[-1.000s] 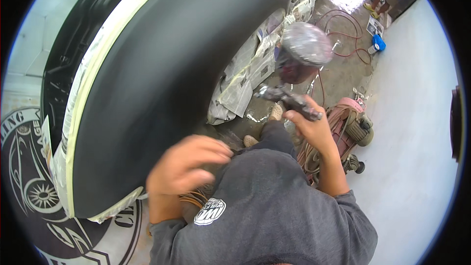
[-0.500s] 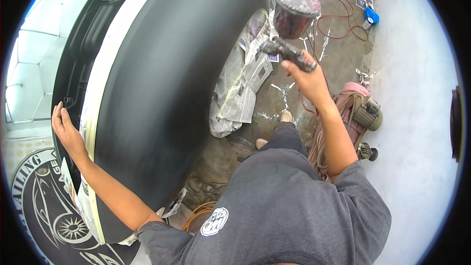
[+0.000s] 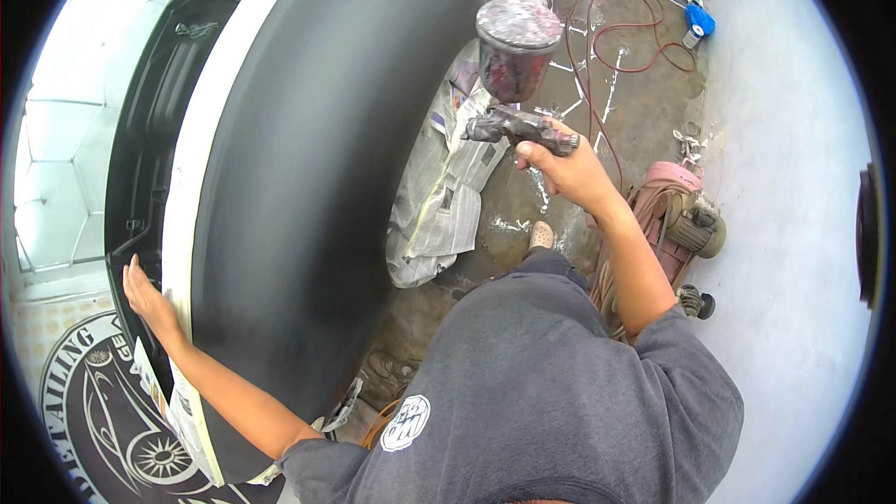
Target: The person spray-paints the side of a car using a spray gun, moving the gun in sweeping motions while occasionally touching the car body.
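Note:
My right hand (image 3: 571, 170) is closed around a paint-spattered spray gun (image 3: 523, 128), its nozzle pointing left toward the vehicle. On top of the gun sits a dark, stained paint cup (image 3: 518, 51) with a lid. A matte dark grey vehicle side panel (image 3: 308, 159) curves along my left, apart from the gun. My left hand (image 3: 151, 303) is stretched out past the panel's upper edge, fingers extended and holding nothing. It is beside the white masking strip (image 3: 187, 168) and over the black inner part (image 3: 140, 187); whether it touches either I cannot tell.
Newspaper masking (image 3: 434, 210) covers the wheel. A red hose (image 3: 597, 28) loops over the wet-looking, paint-marked floor. To my right, a pink compressor (image 3: 674, 177) with a motor (image 3: 695, 227) stands by the pale wall (image 3: 793, 224). A blue-topped can (image 3: 695, 28) sits farther off.
My right hand has brought the spray gun left and slightly nearer, closer to the panel. My left hand has shifted nearer to me along the panel's edge. The view has shifted a little.

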`<state>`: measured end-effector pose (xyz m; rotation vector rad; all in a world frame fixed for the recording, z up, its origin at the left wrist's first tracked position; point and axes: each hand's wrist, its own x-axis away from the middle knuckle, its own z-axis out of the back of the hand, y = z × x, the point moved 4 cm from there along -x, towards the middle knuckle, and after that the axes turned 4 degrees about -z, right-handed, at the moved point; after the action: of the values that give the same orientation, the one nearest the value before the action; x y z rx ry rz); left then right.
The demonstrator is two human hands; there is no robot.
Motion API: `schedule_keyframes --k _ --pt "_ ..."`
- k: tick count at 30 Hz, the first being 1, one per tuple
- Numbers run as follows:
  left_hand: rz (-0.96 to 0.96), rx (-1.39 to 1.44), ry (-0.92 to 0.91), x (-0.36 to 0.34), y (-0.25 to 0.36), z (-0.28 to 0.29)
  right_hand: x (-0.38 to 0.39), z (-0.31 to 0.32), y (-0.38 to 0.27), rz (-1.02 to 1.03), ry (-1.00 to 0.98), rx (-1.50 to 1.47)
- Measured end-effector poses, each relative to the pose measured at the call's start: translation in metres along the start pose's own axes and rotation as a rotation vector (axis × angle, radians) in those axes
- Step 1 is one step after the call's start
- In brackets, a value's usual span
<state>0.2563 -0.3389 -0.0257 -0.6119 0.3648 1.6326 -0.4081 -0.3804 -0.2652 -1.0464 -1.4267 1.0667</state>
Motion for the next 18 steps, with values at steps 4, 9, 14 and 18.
schedule_keyframes --k 4,9,14,18 --pt "0.055 0.06 0.035 0.005 0.031 0.011 -0.031 0.014 0.003 0.024 0.069 0.024" --pt "0.106 0.088 0.119 0.007 0.047 0.024 -0.078 0.042 0.011 0.079 0.183 -0.051" --pt "0.057 0.083 0.183 0.008 0.043 0.019 -0.12 0.075 0.025 0.094 0.312 -0.055" --pt "0.076 0.065 0.151 0.008 0.044 0.025 -0.153 0.096 0.045 0.048 0.417 -0.069"
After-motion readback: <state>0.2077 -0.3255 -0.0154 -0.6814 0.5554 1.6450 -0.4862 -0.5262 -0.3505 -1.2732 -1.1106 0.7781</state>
